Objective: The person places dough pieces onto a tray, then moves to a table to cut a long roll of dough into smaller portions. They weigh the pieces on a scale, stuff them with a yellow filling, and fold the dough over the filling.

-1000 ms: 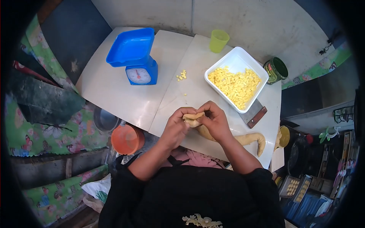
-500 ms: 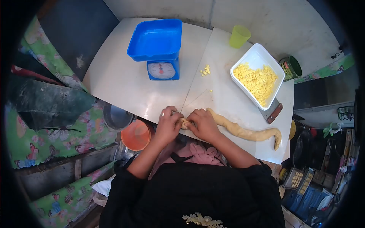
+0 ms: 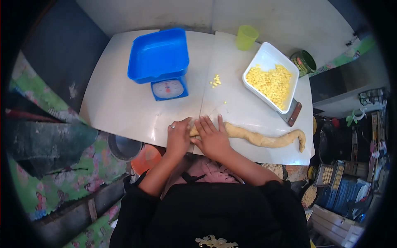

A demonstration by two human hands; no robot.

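At the table's front edge, my left hand [image 3: 178, 135], with a ring on one finger, is curled against the left end of a small piece of dough [image 3: 193, 131]. My right hand [image 3: 213, 139] lies flat over the rest of that piece, its fingers stretched out and slightly apart. To the right, a long rope of yellowish dough [image 3: 264, 141] starts beside my right fingers and bends down at its far end. Much of the small piece is hidden under my hands.
A blue kitchen scale [image 3: 167, 89] with a blue pan [image 3: 159, 56] stands at the back left. Right of it are small yellow cubes [image 3: 215, 81], a green cup [image 3: 247, 38], a white tub [image 3: 266, 56] of yellow cubes, a tin [image 3: 304, 63] and a wood-handled blade [image 3: 294, 113].
My right hand has gone from bent, pinching fingers to lying flat over the small dough piece. My left hand stays at its left end. The camera view has shifted slightly.
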